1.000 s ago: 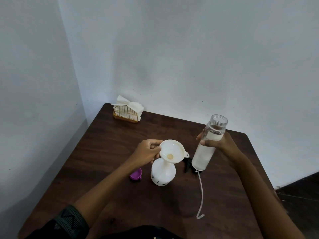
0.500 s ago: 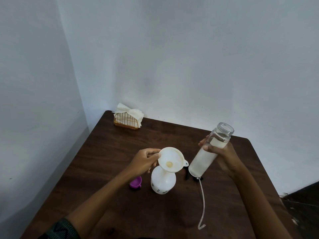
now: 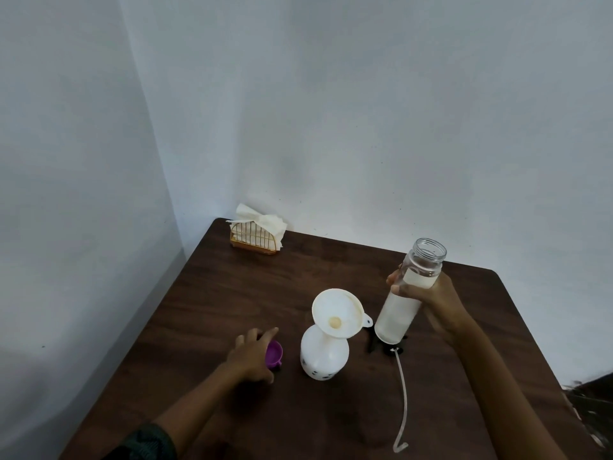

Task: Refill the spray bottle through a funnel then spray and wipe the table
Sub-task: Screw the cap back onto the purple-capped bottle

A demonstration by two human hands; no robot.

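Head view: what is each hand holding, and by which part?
Right hand grips the clear bottle round its upper body. Left hand touches the purple cap; hold unclear.

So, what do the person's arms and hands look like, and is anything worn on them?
The left hand and the right hand are bare: no gloves, and no ring or watch that I can see. A dark green patterned fabric sleeve shows at the left elbow; on the right side no sleeve is in view.

White spray bottle (image 3: 323, 360) (black dots), white funnel (image 3: 336, 312), purple cap (image 3: 274, 353).
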